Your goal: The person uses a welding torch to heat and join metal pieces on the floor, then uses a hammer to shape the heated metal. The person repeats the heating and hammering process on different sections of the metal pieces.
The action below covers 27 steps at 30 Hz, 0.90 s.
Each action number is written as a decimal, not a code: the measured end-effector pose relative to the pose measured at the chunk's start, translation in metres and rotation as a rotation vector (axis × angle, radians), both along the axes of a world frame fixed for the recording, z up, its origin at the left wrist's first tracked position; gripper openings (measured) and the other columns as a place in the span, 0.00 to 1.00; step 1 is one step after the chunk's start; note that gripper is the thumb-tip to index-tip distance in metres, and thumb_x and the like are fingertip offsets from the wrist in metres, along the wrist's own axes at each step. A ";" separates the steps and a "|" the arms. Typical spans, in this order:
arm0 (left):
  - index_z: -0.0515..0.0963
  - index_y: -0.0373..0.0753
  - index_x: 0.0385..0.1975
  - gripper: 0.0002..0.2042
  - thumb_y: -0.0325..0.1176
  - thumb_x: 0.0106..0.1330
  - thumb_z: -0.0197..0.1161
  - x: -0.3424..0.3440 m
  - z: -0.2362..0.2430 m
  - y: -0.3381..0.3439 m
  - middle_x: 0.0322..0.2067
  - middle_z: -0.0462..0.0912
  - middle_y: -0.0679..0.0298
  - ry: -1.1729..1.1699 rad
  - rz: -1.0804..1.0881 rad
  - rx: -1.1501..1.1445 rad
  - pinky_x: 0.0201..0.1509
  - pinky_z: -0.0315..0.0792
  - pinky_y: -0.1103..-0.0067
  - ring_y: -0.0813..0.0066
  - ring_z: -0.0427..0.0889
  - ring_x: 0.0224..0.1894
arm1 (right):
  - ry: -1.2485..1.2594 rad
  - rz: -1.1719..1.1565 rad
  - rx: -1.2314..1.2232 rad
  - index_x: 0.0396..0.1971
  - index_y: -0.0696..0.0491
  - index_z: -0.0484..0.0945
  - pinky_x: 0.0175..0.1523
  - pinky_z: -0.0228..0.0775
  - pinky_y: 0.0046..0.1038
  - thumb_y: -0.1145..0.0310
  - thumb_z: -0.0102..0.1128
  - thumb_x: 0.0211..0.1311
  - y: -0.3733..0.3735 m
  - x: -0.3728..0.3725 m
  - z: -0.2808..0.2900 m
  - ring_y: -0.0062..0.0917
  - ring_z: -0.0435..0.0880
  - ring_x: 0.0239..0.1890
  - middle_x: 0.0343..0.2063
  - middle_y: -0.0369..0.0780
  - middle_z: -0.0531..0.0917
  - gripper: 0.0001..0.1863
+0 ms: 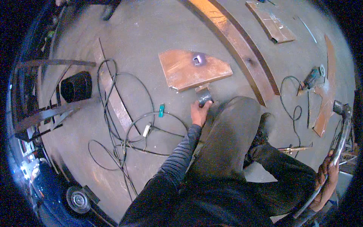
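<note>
My left hand (200,112) reaches forward beside my bent knee. Its thumb and fingers are closed on a small dark metal piece (205,96) with pale marks on it, close to the near edge of a brown steel plate (179,72). That plate lies on the floor and has a small bright opening with a darkened rim. Out at the far right, my right hand (328,176) is wrapped round the metal handle of a hammer (344,132), its head pointing up and away from me. The hammer is apart from the plate.
A long curved steel beam (242,56) lies ahead on the right. Beyond my right knee are an angle grinder (312,78), cut steel pieces (322,109) and a brass-coloured torch (295,148). Looped cables (124,145) and a flat bar (117,100) lie left, near a small green object (162,110).
</note>
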<state>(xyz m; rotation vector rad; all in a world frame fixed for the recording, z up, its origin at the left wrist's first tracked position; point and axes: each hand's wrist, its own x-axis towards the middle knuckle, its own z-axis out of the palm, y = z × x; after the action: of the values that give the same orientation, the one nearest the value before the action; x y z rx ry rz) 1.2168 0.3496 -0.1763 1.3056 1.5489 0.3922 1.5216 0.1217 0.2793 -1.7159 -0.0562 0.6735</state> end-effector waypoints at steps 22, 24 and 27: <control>0.67 0.27 0.53 0.35 0.45 0.52 0.76 -0.046 0.010 -0.041 0.47 0.77 0.43 0.445 -0.184 0.167 0.55 0.75 0.60 0.41 0.78 0.51 | -0.045 0.222 0.308 0.59 0.58 0.66 0.12 0.55 0.12 0.64 0.54 0.75 0.017 -0.030 0.019 0.08 0.59 0.12 0.24 0.30 0.67 0.20; 0.71 0.28 0.50 0.28 0.39 0.55 0.73 -0.072 0.051 -0.023 0.45 0.81 0.42 0.258 -0.018 -0.045 0.55 0.75 0.61 0.43 0.80 0.49 | -0.036 0.211 0.399 0.62 0.59 0.64 0.11 0.56 0.12 0.64 0.51 0.77 0.029 -0.035 0.013 0.08 0.59 0.13 0.24 0.30 0.66 0.21; 0.74 0.27 0.50 0.25 0.35 0.55 0.70 -0.115 -0.016 -0.011 0.44 0.84 0.42 -0.049 0.039 -0.040 0.54 0.76 0.63 0.48 0.83 0.49 | -0.195 0.227 0.366 0.67 0.59 0.61 0.11 0.57 0.12 0.64 0.47 0.79 0.052 -0.054 0.044 0.08 0.60 0.13 0.24 0.30 0.66 0.23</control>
<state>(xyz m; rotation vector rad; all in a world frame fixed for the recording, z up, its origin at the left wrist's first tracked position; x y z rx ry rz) 1.1013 0.3385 -0.1919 1.2281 1.5353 0.4134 1.4676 0.1741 0.3232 -1.4258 -0.4879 0.6151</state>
